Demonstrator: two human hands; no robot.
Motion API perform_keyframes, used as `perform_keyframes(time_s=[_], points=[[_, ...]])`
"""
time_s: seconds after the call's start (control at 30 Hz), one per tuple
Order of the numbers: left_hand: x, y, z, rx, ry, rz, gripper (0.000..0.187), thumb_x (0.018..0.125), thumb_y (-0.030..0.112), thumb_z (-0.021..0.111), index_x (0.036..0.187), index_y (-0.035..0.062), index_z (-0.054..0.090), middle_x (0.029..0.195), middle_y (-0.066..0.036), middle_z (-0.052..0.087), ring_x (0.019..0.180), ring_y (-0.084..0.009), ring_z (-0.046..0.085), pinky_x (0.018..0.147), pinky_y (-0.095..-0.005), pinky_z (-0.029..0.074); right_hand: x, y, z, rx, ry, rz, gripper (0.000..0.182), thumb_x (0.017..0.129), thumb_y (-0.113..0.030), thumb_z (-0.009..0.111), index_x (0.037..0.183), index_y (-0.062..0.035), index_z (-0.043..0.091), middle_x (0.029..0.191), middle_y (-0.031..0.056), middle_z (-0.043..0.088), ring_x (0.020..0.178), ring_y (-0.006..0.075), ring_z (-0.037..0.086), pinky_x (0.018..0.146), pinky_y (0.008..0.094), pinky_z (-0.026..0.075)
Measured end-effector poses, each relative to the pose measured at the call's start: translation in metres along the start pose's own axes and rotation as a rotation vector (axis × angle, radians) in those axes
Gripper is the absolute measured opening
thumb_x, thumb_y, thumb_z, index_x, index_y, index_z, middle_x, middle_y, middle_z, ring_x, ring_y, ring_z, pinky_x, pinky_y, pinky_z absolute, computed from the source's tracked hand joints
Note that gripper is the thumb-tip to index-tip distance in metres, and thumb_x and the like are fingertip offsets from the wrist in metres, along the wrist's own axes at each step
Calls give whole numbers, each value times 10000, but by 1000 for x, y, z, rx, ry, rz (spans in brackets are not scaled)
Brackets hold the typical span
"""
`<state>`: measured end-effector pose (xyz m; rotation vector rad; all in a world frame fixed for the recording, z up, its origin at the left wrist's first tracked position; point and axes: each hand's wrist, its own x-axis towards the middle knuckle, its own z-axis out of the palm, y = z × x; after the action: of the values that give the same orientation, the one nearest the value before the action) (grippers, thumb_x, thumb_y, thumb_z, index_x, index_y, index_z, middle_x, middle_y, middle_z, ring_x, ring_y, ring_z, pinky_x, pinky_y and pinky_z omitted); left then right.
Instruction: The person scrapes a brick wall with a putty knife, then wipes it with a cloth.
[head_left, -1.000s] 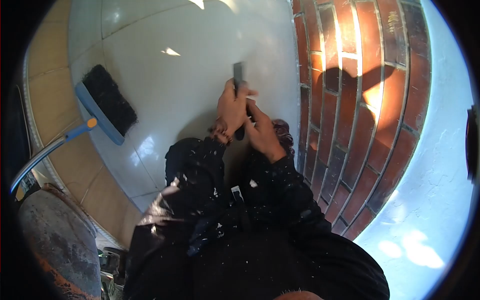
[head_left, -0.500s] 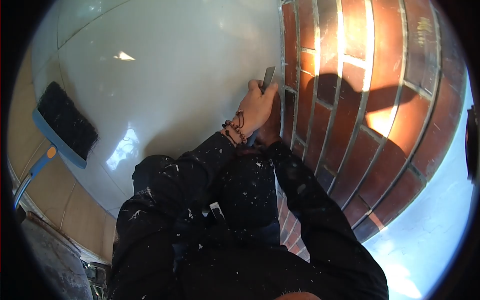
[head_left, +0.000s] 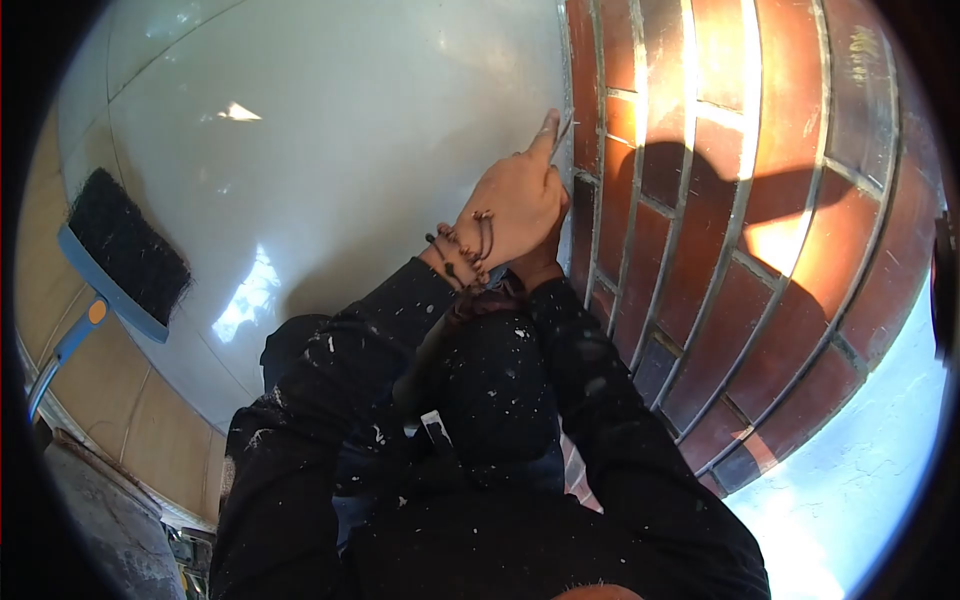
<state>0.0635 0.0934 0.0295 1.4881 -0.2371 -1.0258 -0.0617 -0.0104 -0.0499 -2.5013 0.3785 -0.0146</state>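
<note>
My left hand (head_left: 512,205), with beaded cord bracelets at the wrist, is closed around a flat-bladed scraper (head_left: 563,135). Its index finger stretches along the thin metal blade, which shows nearly edge-on. The tip is at the seam between the pale floor (head_left: 370,130) and the brick wall (head_left: 670,250). Any handle is hidden in the hand. My right hand (head_left: 542,258) is tucked beside and beneath the left one, close to the base of the wall. The left hand covers most of its fingers, so its grip does not show.
A broom head (head_left: 130,260) with black bristles and a blue body lies on the left. Tan tiles (head_left: 120,400) border the pale floor there. Sunlight and a shadow fall across the bricks. A pale sunlit surface (head_left: 850,500) is at the lower right. My dark, paint-flecked knee (head_left: 485,390) is below the hands.
My left hand has moved slightly forward and right, and its index finger now extends along the blade. The blade has turned from showing its flat face to nearly edge-on at the wall.
</note>
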Motion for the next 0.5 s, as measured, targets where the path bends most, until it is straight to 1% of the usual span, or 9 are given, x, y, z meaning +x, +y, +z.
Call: perform_keyframes(time_s=[0.07,0.1,0.17,0.27,0.3,0.37,0.4,0.43,0.5], points=[[9,12,2,261,-64,-48,674,989,166,428,1612,-63,312,979,-307,729,1027,-526,673,1124,-632,371,-3,14,0,-2,3,-20,578,925,-235,702,1469,-93,569,1378,161,597,1280,363,544,1029,493,453],[16,7,5,256,-57,-45,674,989,166,428,1612,-63,312,979,-307,729,1027,-526,673,1124,-632,371,-1,18,0,-6,-1,-29,578,925,-235,701,1469,-93,569,1380,161,596,1283,362,542,1031,492,452],[29,-11,19,231,-95,45,673,981,191,447,1597,-62,345,985,-310,729,1012,-554,665,1128,-746,250,-3,26,-3,-17,-18,-33,578,926,-235,699,1470,-91,568,1384,161,594,1288,362,539,1034,492,449],[33,-18,42,363,-20,77,654,980,204,456,1575,-57,383,1041,-325,719,1068,-595,625,1107,-794,197,9,35,-7,-30,-19,-48,578,927,-236,695,1471,-89,568,1390,160,591,1295,361,534,1040,492,445],[35,-25,53,366,-13,87,654,980,204,456,1575,-57,383,1041,-325,719,1068,-595,625,1107,-794,197,19,39,-6,-33,-13,-60,578,927,-236,694,1472,-88,567,1391,160,591,1297,361,532,1041,492,444],[29,-32,71,584,217,121,636,999,251,453,1555,-55,410,1098,-328,703,1151,-628,556,1101,-814,167,30,45,-2,-35,-15,-73,578,928,-236,692,1472,-87,567,1395,160,589,1302,360,529,1045,492,441],[24,-30,70,466,167,97,650,1012,268,454,1570,-60,387,1138,-318,683,1223,-630,481,1130,-793,132,32,48,-2,-37,-21,-75,578,928,-237,691,1473,-86,567,1397,160,588,1304,360,527,1047,492,440],[22,-30,75,461,168,91,650,1012,268,454,1570,-60,387,1138,-318,683,1223,-630,481,1130,-793,132,33,50,-3,-39,-29,-76,579,928,-237,690,1473,-85,566,1399,160,587,1306,360,526,1049,492,438],[25,-31,86,652,265,61,629,1034,266,507,1618,58,400,1140,-259,672,1162,-451,542,1176,-635,251,38,55,-4,-45,-29,-81,579,929,-237,687,1474,-84,566,1403,159,585,1311,359,522,1052,491,436]])
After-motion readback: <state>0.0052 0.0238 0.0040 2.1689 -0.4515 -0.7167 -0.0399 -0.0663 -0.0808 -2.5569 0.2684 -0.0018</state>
